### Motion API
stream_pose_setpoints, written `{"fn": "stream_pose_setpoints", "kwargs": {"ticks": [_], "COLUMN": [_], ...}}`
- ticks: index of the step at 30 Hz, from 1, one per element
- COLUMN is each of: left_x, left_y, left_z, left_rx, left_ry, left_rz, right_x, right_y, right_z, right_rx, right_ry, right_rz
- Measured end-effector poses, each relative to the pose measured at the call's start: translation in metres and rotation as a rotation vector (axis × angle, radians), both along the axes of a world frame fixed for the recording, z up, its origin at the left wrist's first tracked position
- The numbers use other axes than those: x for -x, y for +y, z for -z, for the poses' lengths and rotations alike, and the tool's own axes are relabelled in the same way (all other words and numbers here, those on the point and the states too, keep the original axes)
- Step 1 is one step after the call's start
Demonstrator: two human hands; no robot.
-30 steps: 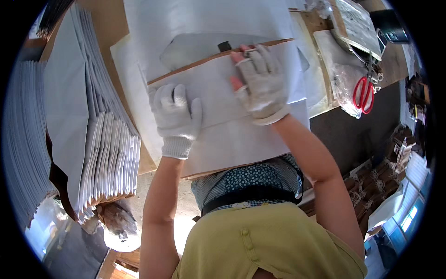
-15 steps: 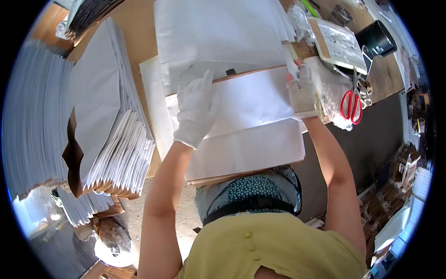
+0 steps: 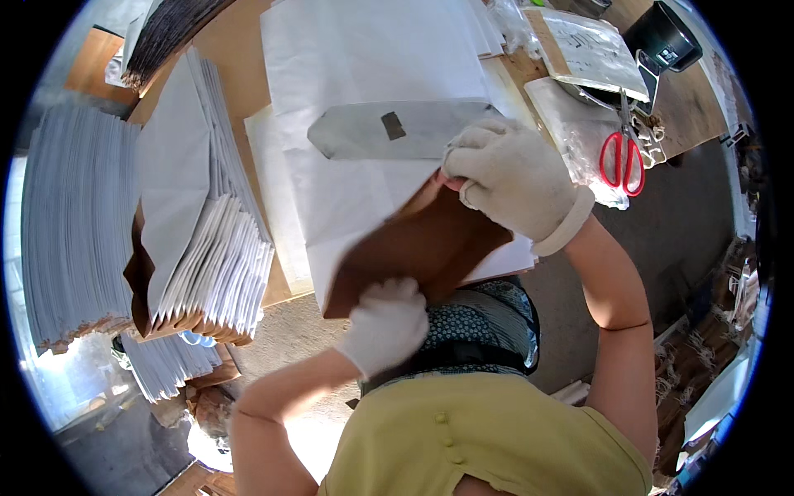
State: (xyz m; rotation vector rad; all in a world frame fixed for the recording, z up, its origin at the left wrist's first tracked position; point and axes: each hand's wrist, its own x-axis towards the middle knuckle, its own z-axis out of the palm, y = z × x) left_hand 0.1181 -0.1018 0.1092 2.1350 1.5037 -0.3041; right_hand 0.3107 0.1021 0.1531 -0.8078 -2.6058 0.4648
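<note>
A paper bag (image 3: 418, 248), brown on the face that shows, is lifted and tilted over the white paper sheets (image 3: 351, 194). My right hand (image 3: 517, 182), in a white knitted glove, pinches its upper edge, with bare fingertips showing. My left hand (image 3: 386, 326), gloved too and slightly blurred, has curled fingers at the bag's lower edge, close to my waist. Beyond the bag, a grey flat strip (image 3: 356, 130) with pointed ends lies on the white sheets. A small dark patch (image 3: 393, 126) sits on its middle.
Tall stacks of folded white paper (image 3: 78, 223) and brown-lined paper bags (image 3: 207, 264) stand at the left. Red-handled scissors (image 3: 622, 161), a clear plastic bag (image 3: 571, 124) and a black cup (image 3: 662, 37) are at the right. A dark bundle (image 3: 169, 37) lies far left.
The paper that lay flat under both hands is now raised, its brown side showing. My left hand came down toward my waist and curled; my right moved inward. The grey strip is more exposed.
</note>
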Motion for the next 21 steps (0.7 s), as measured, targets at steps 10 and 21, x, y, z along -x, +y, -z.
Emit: {"fn": "stream_pose_setpoints", "kwargs": {"ticks": [10, 21], "left_x": [-0.058, 0.012], "left_y": [0.15, 0.161], "left_z": [-0.049, 0.124], "left_rx": [-0.173, -0.154], "left_ry": [-0.268, -0.303], "left_rz": [0.135, 0.246], "right_x": [-0.088, -0.05], "right_y": [0.005, -0.073], "right_z": [0.123, 0.132], "right_rx": [-0.07, 0.266], "right_ry": [-0.211, 0.381], "right_rz": [0.396, 0.466]}}
